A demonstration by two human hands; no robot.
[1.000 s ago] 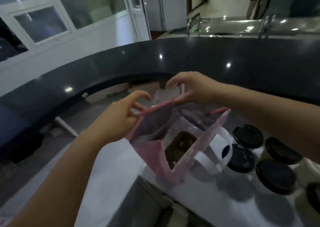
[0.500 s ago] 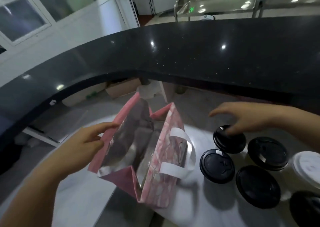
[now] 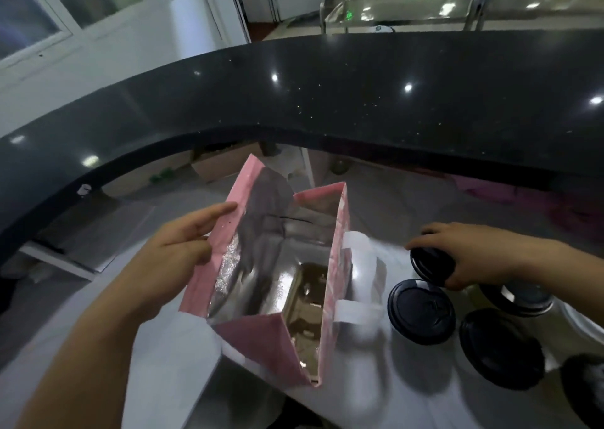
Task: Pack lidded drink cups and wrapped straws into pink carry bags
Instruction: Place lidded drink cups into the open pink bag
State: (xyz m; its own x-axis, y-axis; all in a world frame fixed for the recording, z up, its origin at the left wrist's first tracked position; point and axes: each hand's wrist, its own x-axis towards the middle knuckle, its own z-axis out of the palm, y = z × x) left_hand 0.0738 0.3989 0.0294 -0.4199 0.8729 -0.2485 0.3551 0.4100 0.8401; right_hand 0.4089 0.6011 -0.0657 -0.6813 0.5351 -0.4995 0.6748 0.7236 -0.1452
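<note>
Head view: pink bag [image 3: 271,340] standing open on the white table [image 3: 163,379], cups to its right.
My left hand [image 3: 176,258] rests against the bag's outer left wall, forefinger stretched straight along it, gripping nothing; the foil lining shows inside, and a white handle [image 3: 362,281] droops on the right side; my right hand [image 3: 474,258] curls over a lidded cup [image 3: 428,265], fingers and thumb round the black lid's rim; other black-lidded cups [image 3: 421,311] stand just beside the bag.

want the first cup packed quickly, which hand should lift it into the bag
Right, probably. The right hand curls round the lid of a cup just right of the bag, while the left hand rests against the bag's left wall, steadying its open mouth.
</note>
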